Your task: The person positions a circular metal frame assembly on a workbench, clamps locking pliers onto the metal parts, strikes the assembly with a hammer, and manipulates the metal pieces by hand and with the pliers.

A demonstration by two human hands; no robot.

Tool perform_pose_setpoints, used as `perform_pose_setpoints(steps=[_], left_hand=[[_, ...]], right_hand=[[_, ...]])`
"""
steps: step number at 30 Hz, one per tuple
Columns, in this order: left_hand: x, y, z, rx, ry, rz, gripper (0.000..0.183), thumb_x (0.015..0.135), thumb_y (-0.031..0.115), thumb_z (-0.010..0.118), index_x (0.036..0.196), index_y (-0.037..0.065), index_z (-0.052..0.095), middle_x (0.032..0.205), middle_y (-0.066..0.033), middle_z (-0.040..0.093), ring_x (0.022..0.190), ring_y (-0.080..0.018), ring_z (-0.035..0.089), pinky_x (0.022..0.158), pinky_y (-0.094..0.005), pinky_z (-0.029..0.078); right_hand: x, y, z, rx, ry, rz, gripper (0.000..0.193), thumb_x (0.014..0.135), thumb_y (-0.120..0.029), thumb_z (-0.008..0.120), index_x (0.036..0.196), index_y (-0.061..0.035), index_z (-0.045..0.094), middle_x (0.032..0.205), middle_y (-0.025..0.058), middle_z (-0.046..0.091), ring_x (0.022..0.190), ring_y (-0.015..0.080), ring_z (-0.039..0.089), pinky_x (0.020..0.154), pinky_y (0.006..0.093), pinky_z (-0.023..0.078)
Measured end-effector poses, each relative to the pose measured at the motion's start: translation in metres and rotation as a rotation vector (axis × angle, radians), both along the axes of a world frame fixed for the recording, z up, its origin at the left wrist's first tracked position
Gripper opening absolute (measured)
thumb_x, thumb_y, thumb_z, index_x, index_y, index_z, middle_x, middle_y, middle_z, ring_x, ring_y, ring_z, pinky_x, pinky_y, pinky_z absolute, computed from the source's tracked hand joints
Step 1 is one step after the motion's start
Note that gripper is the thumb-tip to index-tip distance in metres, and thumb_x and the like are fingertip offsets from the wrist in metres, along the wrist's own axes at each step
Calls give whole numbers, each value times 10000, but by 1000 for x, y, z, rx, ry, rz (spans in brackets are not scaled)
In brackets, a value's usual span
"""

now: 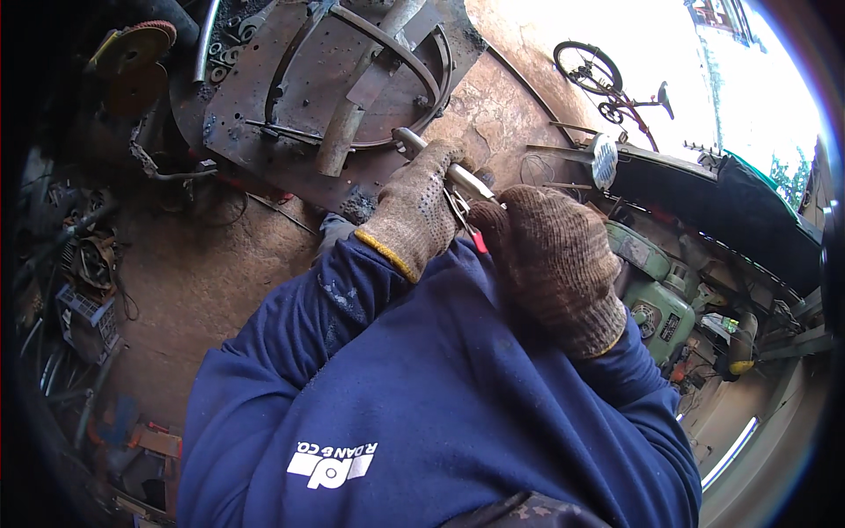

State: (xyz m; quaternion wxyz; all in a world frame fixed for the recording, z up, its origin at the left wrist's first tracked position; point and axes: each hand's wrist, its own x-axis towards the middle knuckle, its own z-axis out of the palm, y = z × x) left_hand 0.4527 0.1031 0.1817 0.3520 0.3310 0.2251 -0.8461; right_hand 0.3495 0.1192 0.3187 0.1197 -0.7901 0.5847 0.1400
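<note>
Both my hands wear brown knit work gloves, and they meet in front of my chest. My left hand [415, 207] is closed around a short grey metal tube [471, 183], whose far end sticks out past the fingers toward the steel table. My right hand [563, 268] is closed at the tube's near end; its fingertips are mostly hidden. Just below the tube, between the gloves, hangs a thin metal tool with a red end [479, 242]. Its kind is unclear. Beyond my left hand, a curved flat-bar frame [374, 35] and a thicker pipe [339, 141] lie on the steel table [233, 123].
Nuts and washers [224, 62] lie at the table's far left, near a machine with discs [132, 53]. On my right stands a green machine [660, 312]. A round perforated plate [604, 162] and a bicycle [616, 97] are farther off. A grey crate [88, 317] sits at left.
</note>
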Motion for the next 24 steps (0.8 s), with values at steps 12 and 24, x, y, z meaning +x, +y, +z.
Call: perform_pose_setpoints(steps=[12,24], left_hand=[[-15,6,-39,-241,-86,8,250,949,208,681,1081,25,574,981,-116,622,881,-237,664,798,-380,610],[7,-8,9,11,-55,6,308,959,256,693,1100,19,558,993,-106,614,899,-198,655,805,-326,585]], right_hand=[[-37,-20,-29,528,-676,-628,812,910,-584,628,1446,-2,449,1274,198,594,1156,289,619,993,406,503],[-44,-32,-43,734,-185,-138,543,942,-419,678,1372,-117,540,1247,63,631,1095,180,618,876,432,530]])
